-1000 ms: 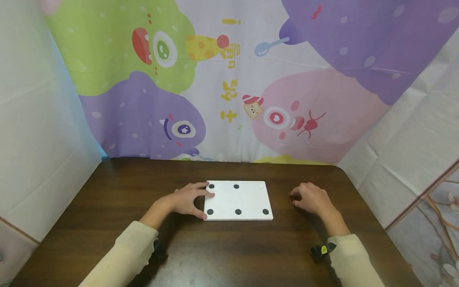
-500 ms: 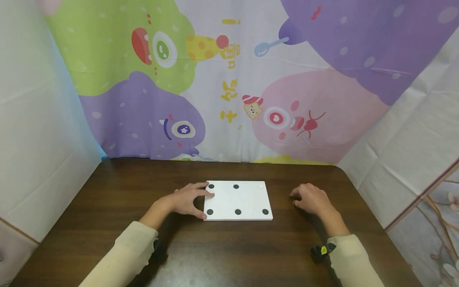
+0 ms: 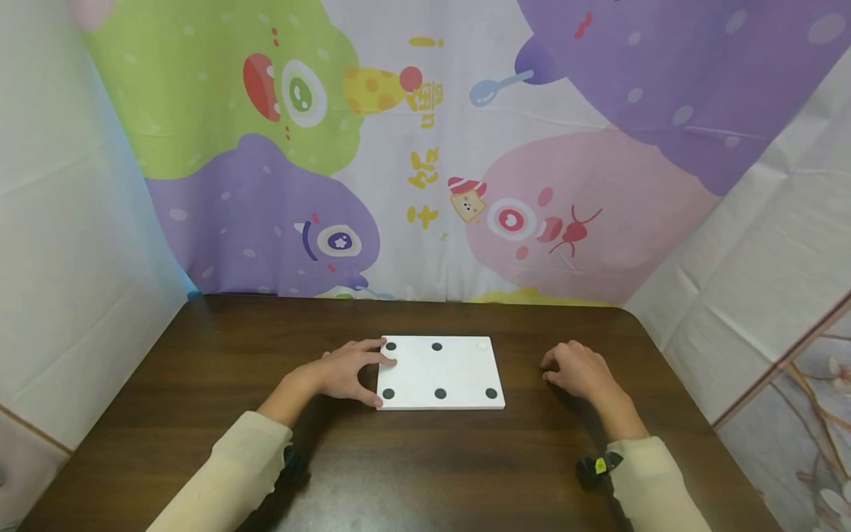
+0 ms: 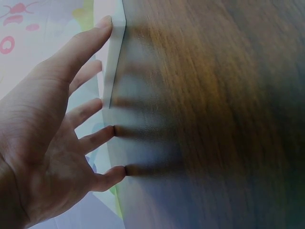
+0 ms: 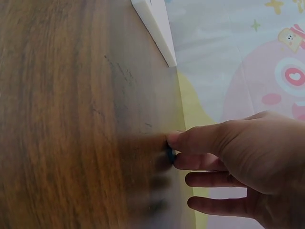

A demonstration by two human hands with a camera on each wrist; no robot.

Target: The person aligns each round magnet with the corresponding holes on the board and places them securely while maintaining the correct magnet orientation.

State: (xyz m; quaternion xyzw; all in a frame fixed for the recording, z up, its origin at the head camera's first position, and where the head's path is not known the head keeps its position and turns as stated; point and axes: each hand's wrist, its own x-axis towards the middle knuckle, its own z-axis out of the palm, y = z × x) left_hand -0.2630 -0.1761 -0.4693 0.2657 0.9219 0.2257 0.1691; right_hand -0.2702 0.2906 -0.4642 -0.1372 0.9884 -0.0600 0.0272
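A flat white rectangular board [image 3: 459, 369] lies on the table, with several black round discs [image 3: 440, 394] on it and a faint pale round mark [image 3: 482, 345] near its far right corner. The left hand [image 3: 346, 373] spreads its fingers at the board's left end: thumb at the near corner, one fingertip on top, another by the far corner. In the left wrist view the remaining fingertips are low over the table. Right of the board, the right hand [image 3: 580, 367] pinches a small dark disc [image 5: 170, 155] between thumb and index finger, low over the wood; the fingers partly hide it.
The dark wooden table [image 3: 432, 473] runs back to a hanging cloth [image 3: 425, 258] printed with cartoon creatures. White panels [image 3: 86, 244] close in the left and right sides. A black wrist device [image 3: 592, 469] sits at the right sleeve.
The right fingertips have shifted very slightly to the right, away from the board. The left hand stays in place at the board's left end.
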